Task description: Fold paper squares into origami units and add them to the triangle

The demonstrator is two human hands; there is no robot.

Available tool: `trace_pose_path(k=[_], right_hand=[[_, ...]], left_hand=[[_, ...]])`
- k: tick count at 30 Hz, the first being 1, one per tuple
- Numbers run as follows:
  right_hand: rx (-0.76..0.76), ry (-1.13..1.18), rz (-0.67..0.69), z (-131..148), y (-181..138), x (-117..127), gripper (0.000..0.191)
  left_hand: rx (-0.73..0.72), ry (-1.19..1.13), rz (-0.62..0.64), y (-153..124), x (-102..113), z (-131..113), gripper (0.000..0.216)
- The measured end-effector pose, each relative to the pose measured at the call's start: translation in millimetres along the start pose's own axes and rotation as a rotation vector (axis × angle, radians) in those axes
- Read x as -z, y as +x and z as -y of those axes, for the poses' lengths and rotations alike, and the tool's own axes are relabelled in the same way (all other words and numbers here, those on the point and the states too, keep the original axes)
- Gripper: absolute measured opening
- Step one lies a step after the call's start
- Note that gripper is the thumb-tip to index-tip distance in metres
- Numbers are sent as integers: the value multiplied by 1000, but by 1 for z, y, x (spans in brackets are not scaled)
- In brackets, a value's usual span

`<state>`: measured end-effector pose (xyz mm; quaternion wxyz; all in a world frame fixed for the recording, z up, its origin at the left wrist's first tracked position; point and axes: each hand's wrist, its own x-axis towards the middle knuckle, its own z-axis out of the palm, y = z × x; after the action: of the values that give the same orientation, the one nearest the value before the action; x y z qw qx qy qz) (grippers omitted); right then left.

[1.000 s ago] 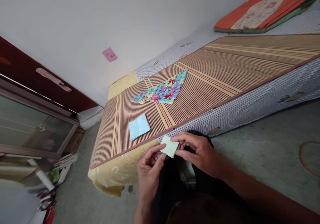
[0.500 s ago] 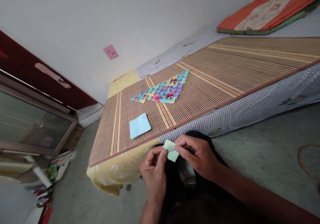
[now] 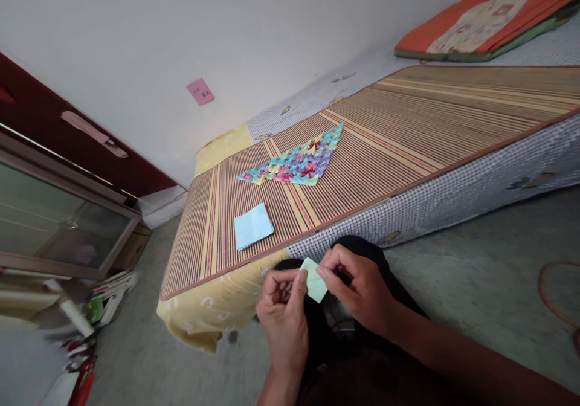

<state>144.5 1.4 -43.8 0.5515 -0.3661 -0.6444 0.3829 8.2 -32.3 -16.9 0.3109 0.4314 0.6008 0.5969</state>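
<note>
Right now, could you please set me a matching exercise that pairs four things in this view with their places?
Things
1. Pale green paper
2. Light blue paper stack
3. Pink note
4. Folded orange bedding

Places
A. On the white wall
B. On the checked sheet, beyond the striped mat
C. Held by the left hand and right hand
D. On the striped mat

Right pairs: 1-C, 2-D, 3-A, 4-B.
</note>
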Motion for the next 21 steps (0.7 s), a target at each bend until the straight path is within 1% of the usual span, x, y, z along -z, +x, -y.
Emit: trace_pose_path(k=[5,7,9,11,12,14,16,18,21], right_hand=[[8,-10,-2,-2,-2,-1,20],[12,-12,12,-3,-2,1,19],[5,-2,74,-3,1,5,19],[-16,17,181,-1,4,11,16],[-26,24,234,1,5,13,14],[-43,39,295,4,8,19,9],[-68,73,302,6,11,24,6],[-114,126,319,7,13,29,8],[-165,151,411,5,16,37,10]], left_hand=[[17,-3,5,-1,0,-1,29],[79,-36,57,3,3,0,28],[181,-101,176,9,7,0,31],[293,-169,337,17,12,0,37],[336,-194,409,20,14,0,36],[393,-217,496,24,18,0,30],[408,-213,513,26,19,-1,28],[403,-210,481,25,20,-1,28],[395,-225,443,22,18,0,28]])
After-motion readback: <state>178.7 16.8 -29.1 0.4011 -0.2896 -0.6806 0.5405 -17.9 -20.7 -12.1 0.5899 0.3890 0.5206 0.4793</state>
